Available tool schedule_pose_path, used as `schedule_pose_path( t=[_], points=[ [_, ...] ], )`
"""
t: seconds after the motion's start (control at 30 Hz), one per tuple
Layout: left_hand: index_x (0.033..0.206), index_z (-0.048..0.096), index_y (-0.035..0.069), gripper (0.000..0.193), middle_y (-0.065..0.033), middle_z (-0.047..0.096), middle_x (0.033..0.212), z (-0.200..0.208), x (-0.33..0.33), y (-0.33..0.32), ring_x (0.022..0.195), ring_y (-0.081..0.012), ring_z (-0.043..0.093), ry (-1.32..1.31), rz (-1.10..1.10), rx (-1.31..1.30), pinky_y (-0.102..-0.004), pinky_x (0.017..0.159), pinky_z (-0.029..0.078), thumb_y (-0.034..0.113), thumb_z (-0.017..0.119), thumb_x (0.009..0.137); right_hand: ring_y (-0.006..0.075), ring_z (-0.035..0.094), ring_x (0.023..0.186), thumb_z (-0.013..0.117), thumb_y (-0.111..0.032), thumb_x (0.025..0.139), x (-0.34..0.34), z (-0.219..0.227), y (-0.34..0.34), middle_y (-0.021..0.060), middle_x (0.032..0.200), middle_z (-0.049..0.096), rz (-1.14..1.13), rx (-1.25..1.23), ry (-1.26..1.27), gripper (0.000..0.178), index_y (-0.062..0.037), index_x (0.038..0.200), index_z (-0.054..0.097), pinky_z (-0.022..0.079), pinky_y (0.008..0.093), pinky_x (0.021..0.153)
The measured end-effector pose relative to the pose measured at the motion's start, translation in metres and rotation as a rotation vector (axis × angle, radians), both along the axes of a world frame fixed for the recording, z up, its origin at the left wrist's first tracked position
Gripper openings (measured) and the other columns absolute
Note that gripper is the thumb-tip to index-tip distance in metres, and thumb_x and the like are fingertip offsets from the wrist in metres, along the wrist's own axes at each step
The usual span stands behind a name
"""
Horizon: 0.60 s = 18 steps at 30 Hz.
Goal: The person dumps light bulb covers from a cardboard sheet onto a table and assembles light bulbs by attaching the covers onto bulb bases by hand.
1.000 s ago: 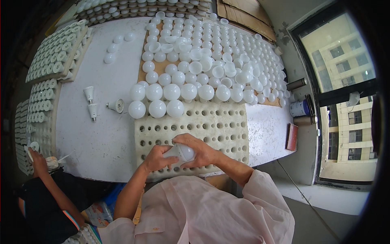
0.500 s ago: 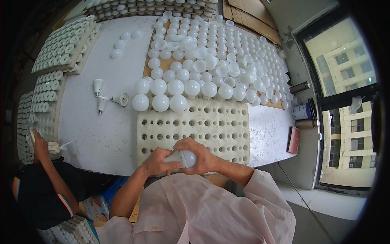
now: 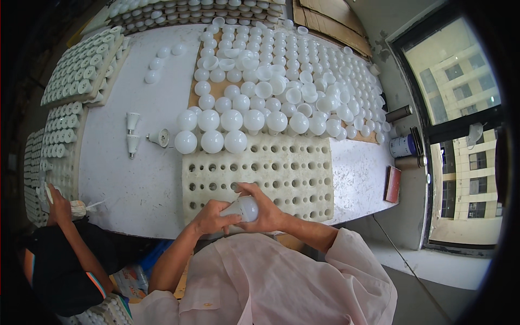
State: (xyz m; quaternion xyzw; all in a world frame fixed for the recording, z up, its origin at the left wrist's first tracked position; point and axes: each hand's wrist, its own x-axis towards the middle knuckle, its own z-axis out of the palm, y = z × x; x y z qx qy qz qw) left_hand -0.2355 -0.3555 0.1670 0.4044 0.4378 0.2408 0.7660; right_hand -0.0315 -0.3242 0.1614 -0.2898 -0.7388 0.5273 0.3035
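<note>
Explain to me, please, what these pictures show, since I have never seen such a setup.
There is no machine here: a fisheye camera worn on a person's head looks down. The bare left hand and bare right hand together hold a white, dome-topped light bulb. Before them, on a pale, worn table, lies a cream, foam-like block with rows of round holes; glossy white, round-headed bulbs crowd its far edge. Beyond lie many translucent white, dome-shaped covers. Another person's hand shows at lower left.
</note>
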Motion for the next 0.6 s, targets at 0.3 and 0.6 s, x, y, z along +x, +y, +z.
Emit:
schedule_pose_path(
  t=[0.3,0.6],
  points=[
    [0.118,0.054,-0.009,0.045,-0.0160,0.069,0.096,-0.045,-0.067,0.034,0.073,-0.0140,0.066,0.375,0.471,0.068,-0.0241,0.058,0.050,0.017,0.067,0.083,0.0293,0.051,0.110,0.080,-0.006,0.062,0.029,-0.027,0.108,0.0168,0.119,0.047,-0.450,0.271,-0.317,0.066,-0.0055,0.119,0.045,0.046,0.0408,0.091],
    [0.129,0.041,-0.004,0.058,-0.0246,0.039,0.140,-0.139,-0.197,0.162,0.128,-0.0362,0.040,1.306,0.502,0.599,-0.0411,0.105,0.036,-0.012,0.059,0.074,0.0364,0.048,0.111,0.078,-0.018,0.068,-0.007,-0.014,0.207,0.0163,0.122,0.049,-0.353,0.449,-0.456,0.062,-0.0093,0.123,0.052,0.046,0.0436,0.089]
  ],
)
